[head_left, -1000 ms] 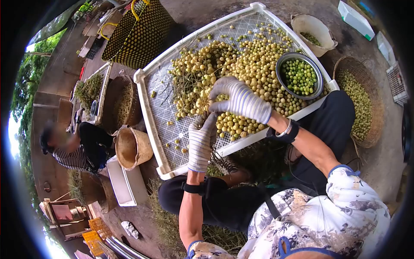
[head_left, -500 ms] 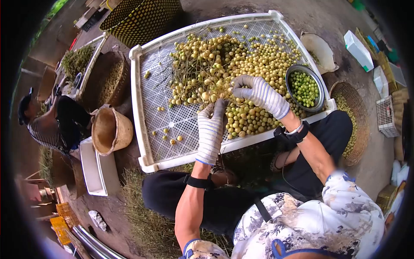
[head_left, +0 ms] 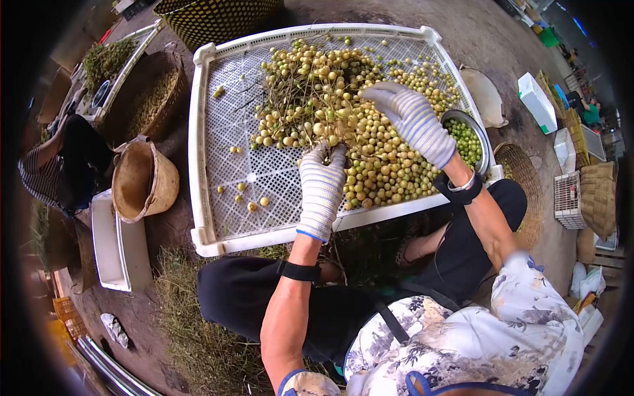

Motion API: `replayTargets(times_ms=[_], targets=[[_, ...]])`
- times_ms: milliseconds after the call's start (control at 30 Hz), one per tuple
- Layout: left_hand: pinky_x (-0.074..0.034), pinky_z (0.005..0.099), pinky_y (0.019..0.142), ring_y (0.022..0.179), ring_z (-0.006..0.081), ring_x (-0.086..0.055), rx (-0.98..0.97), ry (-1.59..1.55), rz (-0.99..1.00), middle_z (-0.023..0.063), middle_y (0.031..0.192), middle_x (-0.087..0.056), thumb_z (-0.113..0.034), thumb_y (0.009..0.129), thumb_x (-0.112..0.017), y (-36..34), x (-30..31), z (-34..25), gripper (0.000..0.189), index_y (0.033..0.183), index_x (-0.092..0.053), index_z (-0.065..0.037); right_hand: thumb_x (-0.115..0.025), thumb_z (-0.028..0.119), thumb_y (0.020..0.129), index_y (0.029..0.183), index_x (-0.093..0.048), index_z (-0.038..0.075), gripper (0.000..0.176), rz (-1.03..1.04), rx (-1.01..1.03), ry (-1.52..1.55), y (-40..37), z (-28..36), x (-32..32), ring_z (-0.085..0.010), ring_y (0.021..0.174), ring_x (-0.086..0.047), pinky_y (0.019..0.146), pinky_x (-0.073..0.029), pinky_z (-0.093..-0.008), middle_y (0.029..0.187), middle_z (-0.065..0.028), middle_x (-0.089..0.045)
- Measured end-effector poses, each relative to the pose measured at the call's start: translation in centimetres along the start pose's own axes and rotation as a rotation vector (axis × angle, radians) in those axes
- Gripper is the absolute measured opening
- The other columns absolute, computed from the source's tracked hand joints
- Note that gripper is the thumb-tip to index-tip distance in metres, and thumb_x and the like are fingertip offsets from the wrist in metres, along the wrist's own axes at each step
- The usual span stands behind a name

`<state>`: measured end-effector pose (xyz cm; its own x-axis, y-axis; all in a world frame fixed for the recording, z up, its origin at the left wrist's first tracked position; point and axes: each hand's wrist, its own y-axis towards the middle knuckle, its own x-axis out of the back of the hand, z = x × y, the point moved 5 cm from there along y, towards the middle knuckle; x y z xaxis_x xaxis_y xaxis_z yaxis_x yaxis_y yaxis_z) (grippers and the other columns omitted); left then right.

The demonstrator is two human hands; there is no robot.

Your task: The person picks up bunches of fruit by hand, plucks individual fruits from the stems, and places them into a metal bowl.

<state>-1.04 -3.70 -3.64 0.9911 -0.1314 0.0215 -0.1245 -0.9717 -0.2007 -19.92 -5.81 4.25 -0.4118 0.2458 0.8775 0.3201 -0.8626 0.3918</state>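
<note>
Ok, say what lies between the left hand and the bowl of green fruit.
In the head view, loose yellowish fruit, partly hidden by the right hand, lies between the left hand and the bowl.

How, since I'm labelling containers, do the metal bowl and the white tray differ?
The metal bowl is round; the white tray is four-sided. The bowl is much smaller than the tray. The bowl holds green fruit, while the tray carries mostly yellowish fruit. Both have raised rims and hold small, round fruit.

Fruit (head_left: 386, 175) lies on the tray (head_left: 224, 152) — bucket (head_left: 163, 181) to its left.
</note>
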Motion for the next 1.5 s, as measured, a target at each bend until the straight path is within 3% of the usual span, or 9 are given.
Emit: replayTargets(times_ms=[133, 267, 433, 533, 667, 800, 1033, 1167, 1500], targets=[[-0.052, 0.0406, 0.077, 0.086, 0.0369, -0.068, -0.217, 0.392, -0.057, 0.0275, 0.093, -0.068, -0.017, 0.091, -0.064, 0.1, -1.1, 0.6, 0.035, 0.115, -0.063, 0.008, -0.062, 0.009, 0.089, 0.120, -0.065, 0.008, 0.031, -0.008, 0.229, 0.328, 3.6, 5.1, 0.2, -0.0309, 0.104, -0.063, 0.092, -0.051, -0.0391, 0.114, -0.0121, -0.066], [-0.052, 0.0446, 0.077, 0.088, 0.0419, -0.066, -0.261, 0.593, -0.081, 0.0280, 0.094, -0.067, -0.019, 0.089, -0.065, -1.1, -1.1, -1.5, 0.036, 0.116, -0.063, 0.005, -0.065, 0.011, 0.088, 0.107, -0.070, 0.004, 0.021, 0.524, 0.277, 0.346, 4.7, 4.8, -2.0, -0.0274, 0.098, -0.065, 0.087, -0.052, -0.0371, 0.102, -0.0096, -0.069], [-0.052, 0.0444, 0.075, 0.086, 0.0411, -0.066, -0.274, 0.515, -0.104, 0.0277, 0.092, -0.067, -0.017, 0.089, -0.064, -0.6, -0.8, 0.3, 0.032, 0.112, -0.065, 0.005, -0.068, 0.016, 0.088, 0.101, -0.069, 0.002, 0.020, 0.481, -0.226, 0.636, 3.4, 1.9, -2.6, -0.0137, 0.081, -0.065, 0.071, -0.051, -0.0274, 0.086, -0.0062, -0.068], [-0.052, 0.0398, 0.079, 0.089, 0.0395, -0.068, -0.241, 0.535, -0.093, 0.0287, 0.096, -0.068, -0.019, 0.091, -0.066, -1.2, -0.7, -1.4, 0.035, 0.111, -0.064, 0.009, -0.067, 0.022, 0.090, 0.104, -0.067, 0.002, 0.024, 0.355, -0.569, 1.295, 1.8, -0.1, -3.1, -0.0086, 0.067, -0.057, 0.055, -0.044, -0.0232, 0.075, -0.0021, -0.060], [-0.052, 0.0371, 0.082, 0.093, 0.0388, -0.068, -0.226, 0.586, -0.091, 0.0299, 0.098, -0.068, -0.023, 0.092, -0.066, -1.1, -0.9, -1.7, 0.039, 0.112, -0.063, 0.011, -0.065, 0.022, 0.090, 0.099, -0.065, 0.002, 0.022, 0.309, -0.496, 1.642, 1.8, -1.2, -3.2, -0.0071, 0.062, -0.054, 0.055, -0.042, -0.0219, 0.072, 0.0008, -0.057], [-0.053, 0.0455, 0.074, 0.083, 0.0408, -0.066, -0.294, 0.642, -0.110, 0.0252, 0.090, -0.068, -0.020, 0.089, -0.064, -1.0, -1.2, -1.3, 0.031, 0.110, -0.066, 0.002, -0.066, 0.020, 0.091, 0.103, -0.068, 0.003, 0.021, 0.301, -0.432, 0.840, 2.7, 1.9, 0.3, -0.0080, 0.063, -0.058, 0.059, -0.049, -0.0236, 0.076, -0.0005, -0.063], [-0.053, 0.0468, 0.070, 0.082, 0.0395, -0.066, -0.242, 0.801, -0.016, 0.0211, 0.084, -0.067, -0.018, 0.084, -0.067, -1.2, -1.7, -1.8, 0.025, 0.104, -0.064, -0.002, -0.067, 0.021, 0.090, 0.105, -0.070, 0.008, 0.021, -0.031, -0.174, 0.519, 4.9, -1.1, 2.8, -0.0127, 0.080, -0.067, 0.073, -0.054, -0.0286, 0.090, -0.0039, -0.071], [-0.054, 0.0467, 0.070, 0.080, 0.0372, -0.067, -0.206, 0.838, 0.025, 0.0196, 0.084, -0.068, -0.018, 0.082, -0.068, -1.0, -1.8, -1.4, 0.032, 0.111, -0.063, -0.005, -0.069, 0.014, 0.085, 0.109, -0.070, 0.009, 0.025, 0.482, 0.246, 0.383, 2.5, 4.1, -0.3, -0.0249, 0.092, -0.067, 0.083, -0.053, -0.0345, 0.101, -0.0087, -0.069], [-0.054, 0.0403, 0.067, 0.076, 0.0362, -0.068, -0.386, 0.840, 0.007, 0.0209, 0.084, -0.068, -0.010, 0.082, -0.066, -2.1, -1.8, -1.6, 0.037, 0.118, -0.065, -0.006, -0.068, 0.014, 0.081, 0.106, -0.063, 0.004, 0.027, 0.491, -0.213, 0.541, -0.7, 3.4, -2.1, -0.0154, 0.071, -0.061, 0.067, -0.050, -0.0292, 0.082, -0.0063, -0.063]])
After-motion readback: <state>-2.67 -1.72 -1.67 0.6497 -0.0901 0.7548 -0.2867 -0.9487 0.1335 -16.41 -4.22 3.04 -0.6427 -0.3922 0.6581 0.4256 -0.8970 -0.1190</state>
